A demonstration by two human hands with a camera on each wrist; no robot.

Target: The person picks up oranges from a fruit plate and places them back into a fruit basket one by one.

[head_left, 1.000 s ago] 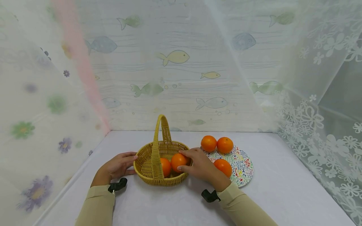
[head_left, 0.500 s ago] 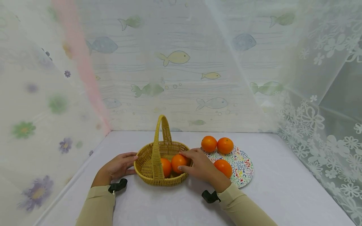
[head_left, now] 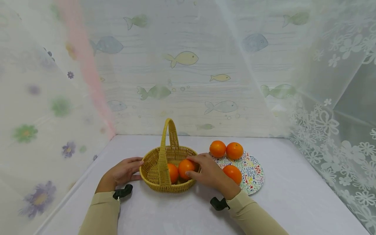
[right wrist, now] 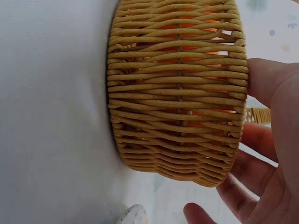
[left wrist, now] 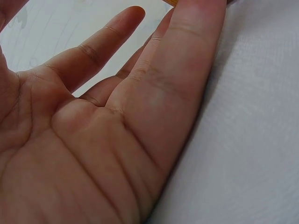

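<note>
A yellow wicker basket (head_left: 182, 187) with a tall arched handle stands on the table with two oranges inside. My right hand (head_left: 210, 173) reaches over the basket's right rim and holds the nearer-right orange (head_left: 185, 168) between thumb and fingers. The second orange (head_left: 173, 173) lies beside it, partly behind the handle. At the basket's left side my left hand (head_left: 123, 172) touches the wall with its fingertips, fingers extended. In the left wrist view the palm and fingers (left wrist: 161, 88) fill most of the picture. Woven basket wall covers most of the orange in the right wrist view.
Right of the basket lies a round plate (head_left: 255, 176) with a multicoloured pattern. It bears three oranges: two at its back left, one orange (head_left: 233, 174) at the front, partly behind my right wrist. A fish-patterned curtain (head_left: 188, 98) hangs behind the white table (head_left: 164, 215).
</note>
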